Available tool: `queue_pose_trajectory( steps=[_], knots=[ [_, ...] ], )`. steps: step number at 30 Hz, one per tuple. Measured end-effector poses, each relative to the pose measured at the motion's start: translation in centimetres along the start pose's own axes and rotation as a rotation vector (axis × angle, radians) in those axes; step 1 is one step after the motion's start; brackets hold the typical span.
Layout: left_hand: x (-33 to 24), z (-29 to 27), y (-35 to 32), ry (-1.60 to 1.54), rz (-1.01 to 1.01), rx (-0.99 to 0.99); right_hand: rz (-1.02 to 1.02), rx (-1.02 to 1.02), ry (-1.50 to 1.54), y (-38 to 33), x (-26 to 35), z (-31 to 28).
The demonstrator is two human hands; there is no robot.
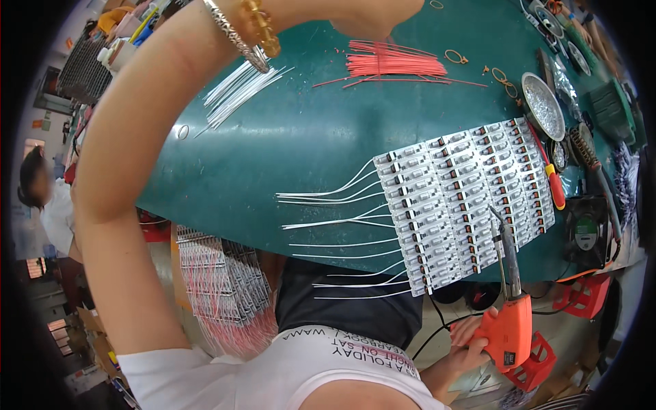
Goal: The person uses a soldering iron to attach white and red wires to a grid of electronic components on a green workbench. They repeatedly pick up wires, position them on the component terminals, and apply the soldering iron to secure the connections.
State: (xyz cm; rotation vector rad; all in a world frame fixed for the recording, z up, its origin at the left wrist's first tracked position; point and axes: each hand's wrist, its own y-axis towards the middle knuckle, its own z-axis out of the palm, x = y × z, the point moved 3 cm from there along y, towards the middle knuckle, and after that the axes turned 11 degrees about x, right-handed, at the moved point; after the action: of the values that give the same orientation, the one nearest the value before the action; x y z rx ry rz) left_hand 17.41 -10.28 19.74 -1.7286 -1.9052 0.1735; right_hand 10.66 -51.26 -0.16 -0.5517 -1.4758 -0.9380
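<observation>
My right hand (471, 342) is wrapped around the handle of an orange soldering gun (514, 331). The gun's metal tip, with a thin tube beside it, points up over a white panel of small circuit boards (437, 205). Several white wires (335, 198) run from the panel's left edge out across the table. My left arm, wearing bracelets, arches over to the far side, where my left hand (376, 19) is beside a bundle of red wires (393, 63). The top edge cuts off part of that hand, and its fingers are hidden.
The green table (239, 178) also carries loose white wires (239, 92), rubber bands (504, 82), a metal bowl (544, 106), a screwdriver (557, 188) and a small black fan (588, 232). Wired panels (222, 280) lie low on the left. Another person (51, 198) sits at far left.
</observation>
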Motion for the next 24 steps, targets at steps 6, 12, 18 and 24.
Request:
queue_pose_trajectory(
  steps=[6,12,18,24],
  knots=[
    [-1.4,2.5,1.3,0.191,0.154,-0.024,-0.021,-0.017,0.022,-0.3,0.1,0.0],
    [-1.4,5.7,2.9,0.192,0.041,0.064,0.012,-0.038,0.049,-0.8,0.1,-0.7],
    [-2.8,7.1,4.0,0.136,0.079,0.124,-0.065,0.035,0.059,-0.2,0.2,0.0],
    [-3.7,10.4,4.2,-0.120,0.146,-0.090,-0.064,-0.009,0.008,0.0,0.6,0.6]
  ],
)
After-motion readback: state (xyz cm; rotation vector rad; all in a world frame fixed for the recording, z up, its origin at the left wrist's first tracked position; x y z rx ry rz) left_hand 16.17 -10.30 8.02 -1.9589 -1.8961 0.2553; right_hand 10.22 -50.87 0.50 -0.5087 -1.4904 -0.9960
